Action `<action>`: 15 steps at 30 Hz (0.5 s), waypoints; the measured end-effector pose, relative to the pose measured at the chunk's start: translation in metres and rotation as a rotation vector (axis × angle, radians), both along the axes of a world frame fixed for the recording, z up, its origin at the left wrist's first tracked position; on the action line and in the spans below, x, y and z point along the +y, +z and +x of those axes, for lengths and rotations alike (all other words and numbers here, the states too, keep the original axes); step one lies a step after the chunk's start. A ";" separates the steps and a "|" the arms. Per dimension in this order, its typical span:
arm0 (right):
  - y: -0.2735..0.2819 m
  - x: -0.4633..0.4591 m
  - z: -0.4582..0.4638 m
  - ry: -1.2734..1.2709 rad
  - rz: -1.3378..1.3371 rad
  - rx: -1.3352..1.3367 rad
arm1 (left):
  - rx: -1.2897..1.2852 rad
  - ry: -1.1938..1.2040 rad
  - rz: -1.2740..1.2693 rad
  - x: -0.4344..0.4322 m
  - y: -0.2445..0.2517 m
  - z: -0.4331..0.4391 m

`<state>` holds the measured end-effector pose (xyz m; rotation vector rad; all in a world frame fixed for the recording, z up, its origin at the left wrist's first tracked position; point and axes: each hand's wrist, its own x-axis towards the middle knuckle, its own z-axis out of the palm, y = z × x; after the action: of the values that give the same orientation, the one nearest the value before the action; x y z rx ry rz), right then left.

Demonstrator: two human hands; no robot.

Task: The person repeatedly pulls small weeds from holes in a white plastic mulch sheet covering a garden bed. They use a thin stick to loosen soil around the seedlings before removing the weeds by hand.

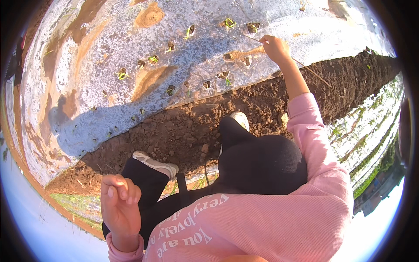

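My right hand (pixel 277 49) grips a thin wooden stick (pixel 312 72) and is stretched over the near side of a raised bed. The bed is covered in silvery plastic mulch film (pixel 203 54). One end of the stick comes close to a planting hole (pixel 253 27) in the film; whether it touches is unclear. Beside that hole a small green seedling (pixel 229 23) grows from another opening. My left hand (pixel 121 206) is raised near my left knee, away from the bed. Its fingers are curled inward and nothing shows in them.
Several more holes, some with seedlings (pixel 153 59), dot the film. Brown soil (pixel 183 131) forms a furrow along the film's edge, where my shoes (pixel 155 163) stand. Patches of mud (pixel 150 14) lie on the film. More film-covered rows (pixel 363 127) run behind me at the right.
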<state>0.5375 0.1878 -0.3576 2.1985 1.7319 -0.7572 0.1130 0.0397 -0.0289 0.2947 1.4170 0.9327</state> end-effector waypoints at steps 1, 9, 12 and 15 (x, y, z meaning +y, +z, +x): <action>-0.004 0.000 0.003 -0.044 -0.001 0.032 | -0.005 -0.004 0.002 0.000 0.000 0.000; -0.003 0.008 0.074 -0.142 0.203 0.174 | -0.003 0.002 0.007 0.001 -0.002 0.000; 0.008 0.032 0.096 -0.201 0.212 -0.023 | -0.005 0.000 0.003 0.001 -0.003 0.001; 0.004 0.052 0.099 -0.155 0.242 -0.140 | 0.000 -0.003 0.005 0.002 -0.003 0.002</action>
<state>0.6363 0.2403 -0.3531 2.5021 1.6757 -0.4300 0.1148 0.0413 -0.0323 0.3004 1.4144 0.9341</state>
